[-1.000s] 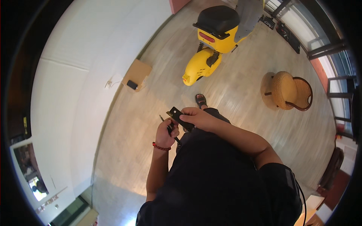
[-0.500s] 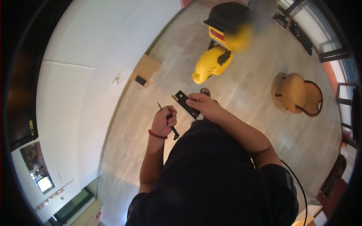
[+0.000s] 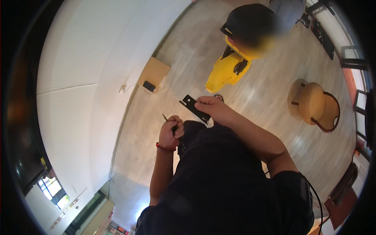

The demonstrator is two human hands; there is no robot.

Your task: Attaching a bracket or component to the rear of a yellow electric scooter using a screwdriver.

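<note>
My left hand (image 3: 169, 134), a red bracelet at its wrist, is closed around a slim rod-like tool (image 3: 165, 117). Its thin metal tip sticks out above the fist, and its dark lower end blends into my dark clothing. My right hand (image 3: 213, 108) pinches a flat black bracket plate (image 3: 189, 103) between thumb and fingers. A round hole and an open slot show near the plate's far end, while the fingers cover part of its near half. Tool and plate are held apart in front of my body, the tool to the left.
Ahead stands a yellow scooter-like machine (image 3: 227, 72) with a black top. On the left, a phone (image 3: 149, 86) on a cable lies on a cardboard box (image 3: 155, 72) by the white wall (image 3: 90, 58). A round wicker chair (image 3: 313, 103) is at the right on the wooden floor (image 3: 258, 105).
The view has shifted, so the machine, box and chair appear elsewhere in it. My legs now show below the hands. Both hands keep hold of the tool and the bracket plate.
</note>
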